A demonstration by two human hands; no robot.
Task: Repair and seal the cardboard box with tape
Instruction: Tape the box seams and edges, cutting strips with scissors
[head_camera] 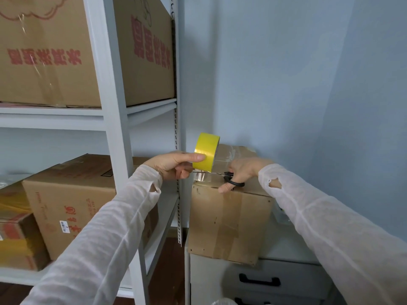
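Fingers (197, 157) of the left hand (171, 165) pinch the tape roll at the centre of the frame, thumb flat on its yellow outer face and the other fingers curled behind. The right hand's (244, 170) thumb (222, 189) passes through one black loop of the scissors, and its other fingers are curled over the handles just right of centre.

A pale blue wall (308, 84) fills the right half of the frame. A white metal shelf rack (108, 106) takes up the left half. On its upper shelf, in the upper left, stands a big carton (44, 51) with red print. On the lower shelf at left sits another printed carton (66, 205).

Just right of the rack, at lower centre, a white drawer cabinet (204, 278) with black handles carries the cardboard box (229, 221). This box is worn, with small holes and old tape patches on its front, and its top is level with both hands.

The tape roll (206, 151) is held upright above the box's top left corner, and a clear strip of tape (200, 176) runs from it down to the box edge. The scissors (234, 183) lie over the box top, blades pointing left toward that strip.
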